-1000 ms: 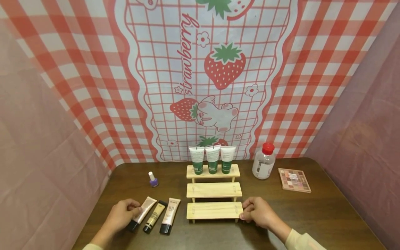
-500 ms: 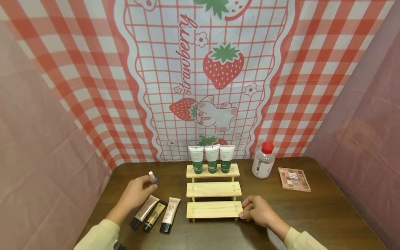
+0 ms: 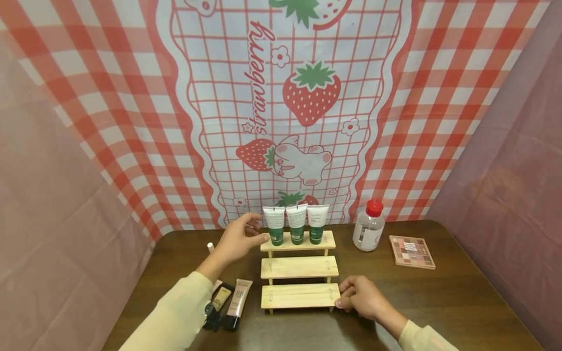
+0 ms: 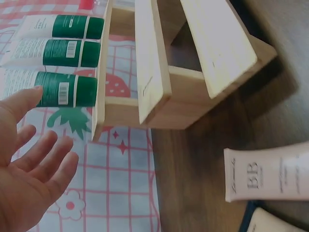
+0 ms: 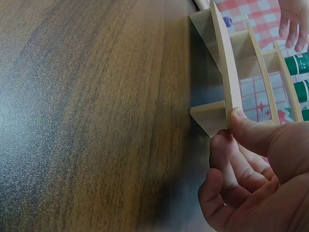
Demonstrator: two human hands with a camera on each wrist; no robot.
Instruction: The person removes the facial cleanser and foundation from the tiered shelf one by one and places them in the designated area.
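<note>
A three-step wooden display stand (image 3: 300, 295) stands on the table, with three green-and-white squeeze tubes upright in a row on its top step. My left hand (image 3: 237, 239) is at the leftmost tube (image 3: 275, 226), its fingers spread and holding nothing. In the left wrist view, the thumb overlaps that tube (image 4: 63, 88); whether it touches I cannot tell. My right hand (image 3: 364, 297) pinches the right end of the lowest step between thumb and fingers, plain in the right wrist view on the step's edge (image 5: 227, 72).
Left of the stand lie a BB cream tube (image 3: 239, 300) and a gold tube (image 3: 222, 296); my left sleeve covers most of a third. Behind that arm shows a nail polish bottle's white cap (image 3: 210, 247). A red-capped clear bottle (image 3: 370, 229) and an eyeshadow palette (image 3: 411, 252) are at right.
My left hand has let go of the pinkish tube at the left, passed over the nail polish and moved up and right to the green-and-white tubes. The right hand keeps its hold on the stand.
</note>
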